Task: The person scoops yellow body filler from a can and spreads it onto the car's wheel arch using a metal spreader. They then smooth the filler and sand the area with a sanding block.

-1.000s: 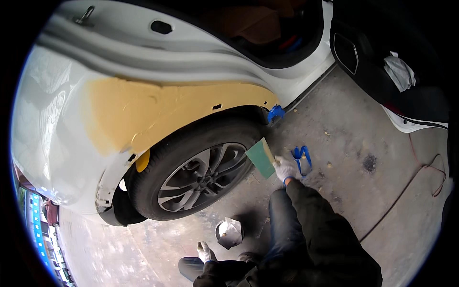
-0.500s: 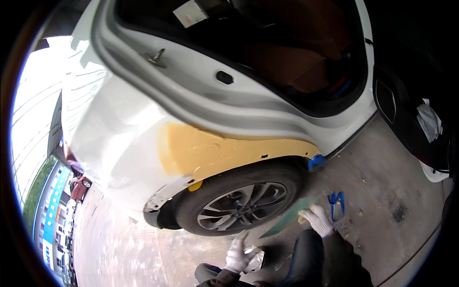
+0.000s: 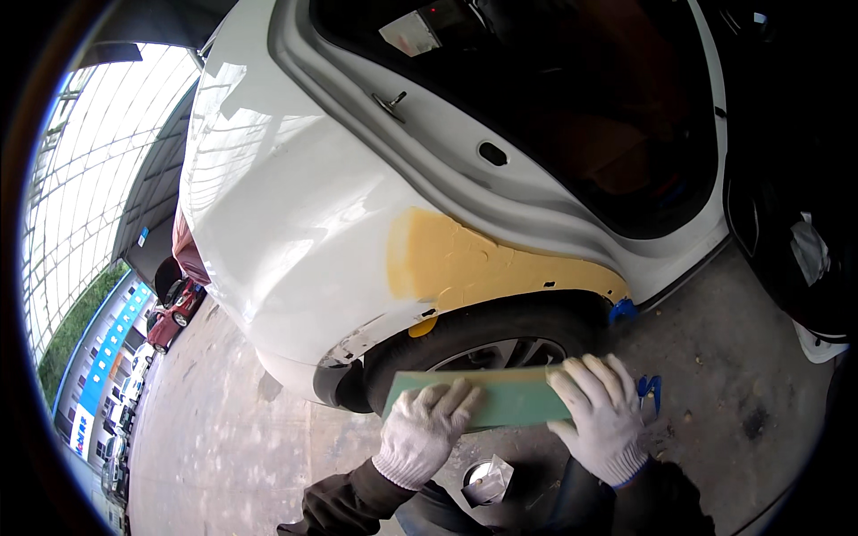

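Left hand [image 3: 422, 432] and right hand [image 3: 601, 418] grip opposite ends of the green sheet [image 3: 515, 406]. The sheet partly hides the car wheel [image 3: 502, 355]

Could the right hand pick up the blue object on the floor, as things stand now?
Probably not right now: the right hand holds the green sheet together with the left hand. Nothing visible blocks the blue object, though.
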The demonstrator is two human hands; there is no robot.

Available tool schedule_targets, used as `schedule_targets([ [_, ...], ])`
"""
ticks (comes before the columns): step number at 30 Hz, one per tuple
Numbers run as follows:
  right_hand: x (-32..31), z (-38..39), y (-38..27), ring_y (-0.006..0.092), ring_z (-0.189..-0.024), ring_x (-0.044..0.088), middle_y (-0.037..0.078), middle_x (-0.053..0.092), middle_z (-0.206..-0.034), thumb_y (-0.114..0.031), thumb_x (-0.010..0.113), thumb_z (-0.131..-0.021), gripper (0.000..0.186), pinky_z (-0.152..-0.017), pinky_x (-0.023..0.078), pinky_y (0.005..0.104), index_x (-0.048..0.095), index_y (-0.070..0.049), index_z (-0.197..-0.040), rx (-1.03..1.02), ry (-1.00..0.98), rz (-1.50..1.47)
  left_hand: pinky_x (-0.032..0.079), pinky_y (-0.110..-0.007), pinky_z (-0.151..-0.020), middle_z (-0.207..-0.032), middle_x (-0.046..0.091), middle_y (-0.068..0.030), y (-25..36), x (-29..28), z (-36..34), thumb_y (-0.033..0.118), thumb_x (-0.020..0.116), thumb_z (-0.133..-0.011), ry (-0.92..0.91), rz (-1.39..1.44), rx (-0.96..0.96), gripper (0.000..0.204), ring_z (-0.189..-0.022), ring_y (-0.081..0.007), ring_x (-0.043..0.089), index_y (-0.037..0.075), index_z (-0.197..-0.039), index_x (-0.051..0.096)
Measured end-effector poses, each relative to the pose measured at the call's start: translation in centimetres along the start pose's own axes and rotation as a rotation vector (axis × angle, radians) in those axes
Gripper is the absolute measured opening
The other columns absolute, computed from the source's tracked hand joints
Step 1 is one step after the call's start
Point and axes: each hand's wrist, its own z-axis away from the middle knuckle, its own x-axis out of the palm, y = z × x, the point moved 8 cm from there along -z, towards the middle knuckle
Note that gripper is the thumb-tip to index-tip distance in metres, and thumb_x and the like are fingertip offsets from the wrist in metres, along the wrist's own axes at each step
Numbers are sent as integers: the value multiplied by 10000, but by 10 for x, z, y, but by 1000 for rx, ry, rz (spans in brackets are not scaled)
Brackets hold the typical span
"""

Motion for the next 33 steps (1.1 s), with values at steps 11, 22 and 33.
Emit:
schedule_targets([
  [11, -33, -129, -30, 270, -1150, 535, 87, 586, -1202, -175, 583, -864, 382, -1002, 433, 443, 635, -88, -1232, -321, 310, 178, 467, -509, -981, -1247, 612, -95, -62, -73, -24, 156, 686, -766, 519, -147, -162, 467, -1173, -314, 579, 147, -1226, 606],
  [22, -25, -195, -34, 264, -1185, 531, 27, 612, -1239, -172, 636, -830, 376, -1074, 381, 530, 694, -232, -1197, -579, 462, 162, 395, -588, -1044, -1306, 589, -97, -98, -58, -46, -1, 629, -745, 620, -130, -334, 556, -1230, -346, 536, 222, -1255, 622],
  [33, 3, -185, -10, 197, -1184, 517, -71, 610, -1171, -249, 702, -781, 261, -1063, 389, 531, 728, -286, -1038, -475, 584, 147, 343, -592, -1106, -1340, 540, -7, -87, -30, -55, -23, 685, -696, 627, -133, -355, 619, -1277, -307, 472, 298, -1223, 630],
])
